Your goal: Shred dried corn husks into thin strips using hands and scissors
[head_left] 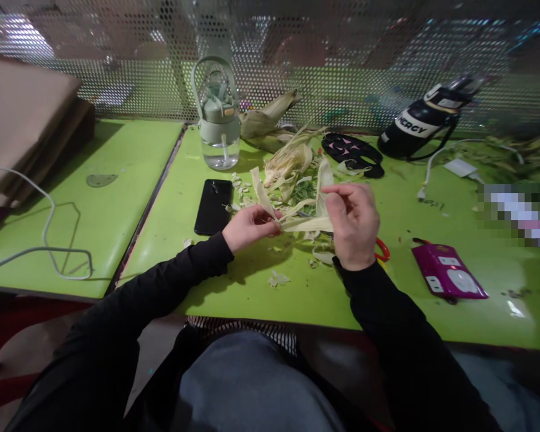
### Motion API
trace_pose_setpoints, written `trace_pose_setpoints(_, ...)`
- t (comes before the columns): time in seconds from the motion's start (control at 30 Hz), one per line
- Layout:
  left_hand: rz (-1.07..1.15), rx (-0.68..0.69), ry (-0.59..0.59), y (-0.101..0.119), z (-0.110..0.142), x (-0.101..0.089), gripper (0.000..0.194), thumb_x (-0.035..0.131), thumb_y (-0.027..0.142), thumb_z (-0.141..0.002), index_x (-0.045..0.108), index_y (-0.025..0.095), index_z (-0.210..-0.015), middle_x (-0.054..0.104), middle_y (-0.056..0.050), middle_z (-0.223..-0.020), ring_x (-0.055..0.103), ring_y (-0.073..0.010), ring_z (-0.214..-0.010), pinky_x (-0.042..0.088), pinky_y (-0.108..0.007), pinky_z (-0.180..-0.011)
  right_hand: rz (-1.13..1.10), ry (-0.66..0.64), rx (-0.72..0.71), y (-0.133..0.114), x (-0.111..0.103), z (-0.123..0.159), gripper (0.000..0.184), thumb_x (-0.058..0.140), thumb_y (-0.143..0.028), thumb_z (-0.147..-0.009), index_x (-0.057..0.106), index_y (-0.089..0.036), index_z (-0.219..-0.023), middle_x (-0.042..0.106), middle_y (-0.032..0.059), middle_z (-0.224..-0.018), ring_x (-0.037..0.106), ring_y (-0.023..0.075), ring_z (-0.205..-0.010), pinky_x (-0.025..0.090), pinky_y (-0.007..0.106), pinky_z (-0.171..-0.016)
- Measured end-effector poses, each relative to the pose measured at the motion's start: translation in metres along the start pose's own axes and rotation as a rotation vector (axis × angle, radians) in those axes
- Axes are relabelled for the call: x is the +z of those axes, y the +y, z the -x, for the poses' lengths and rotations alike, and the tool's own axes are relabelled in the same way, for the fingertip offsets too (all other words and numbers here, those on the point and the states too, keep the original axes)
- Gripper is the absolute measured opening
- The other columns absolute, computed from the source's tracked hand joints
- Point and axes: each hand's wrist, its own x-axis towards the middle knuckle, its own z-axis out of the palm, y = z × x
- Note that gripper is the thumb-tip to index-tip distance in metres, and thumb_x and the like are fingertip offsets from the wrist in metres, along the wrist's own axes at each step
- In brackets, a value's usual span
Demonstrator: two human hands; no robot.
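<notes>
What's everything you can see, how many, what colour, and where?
table tops: two, green, side by side
holed screen: one, grey, behind
clear bottle: one, pale-green top, back middle
black bottle: one, white band, back right, tilted
black pad: one, pink marks, before black bottle
phone: one, black, by left hand
husk strips: many, pale, centre
green shreds: uncountable, centre
socket box: one, purple, right
brown stack: one, far left
cords: several, white or grey, both sides
half-disc: one, dull, left
hands: two, left and right, black sleeves, centre
</notes>
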Motion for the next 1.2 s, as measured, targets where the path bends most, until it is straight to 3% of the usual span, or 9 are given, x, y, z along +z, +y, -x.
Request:
trace_pose_setpoints(0.07, 0.006, -0.075, -0.105, 0.0, 0.003, 0.0, 0.007, 0.067, 0.009, -0.078, 0.065, 0.009, -0.084, 0.066, 0.0, -0.067, 0.065, -0.0084, -0.06, 0.053, -0.021, -0.063, 0.006, -0.231, 0.121, -0.001, -0.006, -0.008, 0.027, 0.058, -0.048, -0.089, 0.071, -0.025, -0.095, 0.068, 0.0053, -0.099, 0.059, 0.0192, -0.081, 0.046, 0.034, -0.072)
trace_pose_setpoints(0.17, 0.012, -0.208, -0.248, -0.002, 0.008, 0.002, 0.014, 0.074, 0.02, -0.076, 0.067, 0.01, -0.083, 0.069, -0.002, -0.072, 0.068, -0.0107, -0.063, 0.055, -0.023, -0.064, -0.016, -0.656, 0.232, 0.0, -0.014, -0.017, 0.034, 0.062, -0.055, -0.084, 0.076, -0.025, -0.091, 0.072, 0.006, -0.102, 0.063, 0.0231, -0.092, 0.047, 0.037, -0.081)
trace_pose_setpoints(0.27, 0.007, -0.294, -0.332, -0.003, 0.011, 0.003, 0.022, 0.08, 0.024, -0.071, 0.069, 0.01, -0.083, 0.071, -0.004, -0.075, 0.069, -0.0116, -0.063, 0.057, -0.024, -0.066, -0.168, -0.885, 0.318, 0.002, -0.018, -0.02, 0.037, 0.064, -0.056, -0.082, 0.078, -0.023, -0.09, 0.075, 0.0063, -0.099, 0.065, 0.0222, -0.092, 0.048, 0.036, -0.082)
trace_pose_setpoints(0.4, -0.022, -0.285, -0.375, -0.005, 0.014, 0.005, 0.027, 0.084, 0.026, -0.067, 0.07, 0.009, -0.082, 0.071, -0.004, -0.071, 0.067, -0.0101, -0.059, 0.057, -0.024, -0.065, -0.388, -0.809, 0.365, 0.0, -0.008, -0.011, 0.03, 0.077, -0.047, -0.07, 0.074, -0.02, -0.083, 0.07, 0.0008, -0.08, 0.06, 0.0145, -0.072, 0.046, 0.03, -0.07)
trace_pose_setpoints(0.5, -0.041, -0.256, -0.372, -0.004, 0.017, 0.006, 0.028, 0.084, 0.029, -0.067, 0.069, 0.01, -0.081, 0.071, -0.004, -0.07, 0.066, -0.0103, -0.06, 0.056, -0.023, -0.064, -0.438, -0.779, 0.343, -0.004, 0.002, -0.002, 0.026, 0.076, -0.041, -0.073, 0.065, -0.018, -0.072, 0.059, -0.0036, -0.067, 0.051, 0.0102, -0.063, 0.041, 0.027, -0.063)
trace_pose_setpoints(0.67, -0.088, -0.153, -0.312, 0.001, 0.021, 0.008, 0.015, 0.076, 0.023, -0.075, 0.068, 0.01, -0.076, 0.071, -0.004, -0.07, 0.064, -0.0099, -0.064, 0.05, -0.021, -0.063, -0.465, -0.623, 0.333, -0.005, 0.007, 0.003, 0.024, 0.073, -0.037, -0.075, 0.06, -0.018, -0.073, 0.056, -0.0035, -0.069, 0.049, 0.0102, -0.064, 0.041, 0.027, -0.065)
trace_pose_setpoints(0.8, -0.063, -0.161, -0.279, 0.004, 0.024, 0.01, 0.003, 0.066, 0.012, -0.078, 0.067, 0.01, -0.077, 0.071, -0.005, -0.074, 0.065, -0.0108, -0.068, 0.05, -0.022, -0.067, -0.46, -0.62, 0.352, -0.002, 0.005, 0.002, 0.022, 0.073, -0.037, -0.076, 0.06, -0.019, -0.074, 0.057, -0.0031, -0.07, 0.049, 0.0104, -0.064, 0.041, 0.027, -0.064)
trace_pose_setpoints(0.9, -0.069, -0.183, -0.253, 0.004, 0.025, 0.012, 0.006, 0.062, 0.01, -0.08, 0.067, 0.01, -0.077, 0.071, -0.005, -0.074, 0.066, -0.011, -0.069, 0.05, -0.022, -0.067, -0.466, -0.62, 0.355, -0.001, 0.006, 0.002, 0.023, 0.073, -0.038, -0.076, 0.061, -0.019, -0.074, 0.057, -0.003, -0.07, 0.05, 0.0106, -0.064, 0.041, 0.027, -0.063)
trace_pose_setpoints(1.2, -0.077, -0.138, -0.237, -0.007, 0.022, 0.014, 0.006, 0.072, 0.012, -0.077, 0.066, 0.01, -0.076, 0.071, -0.003, -0.068, 0.065, -0.0096, -0.064, 0.052, -0.022, -0.066, -0.43, -0.579, 0.323, -0.006, 0.01, 0.006, 0.022, 0.073, -0.035, -0.076, 0.059, -0.019, -0.07, 0.054, -0.004, -0.067, 0.047, 0.0098, -0.062, 0.04, 0.027, -0.062)
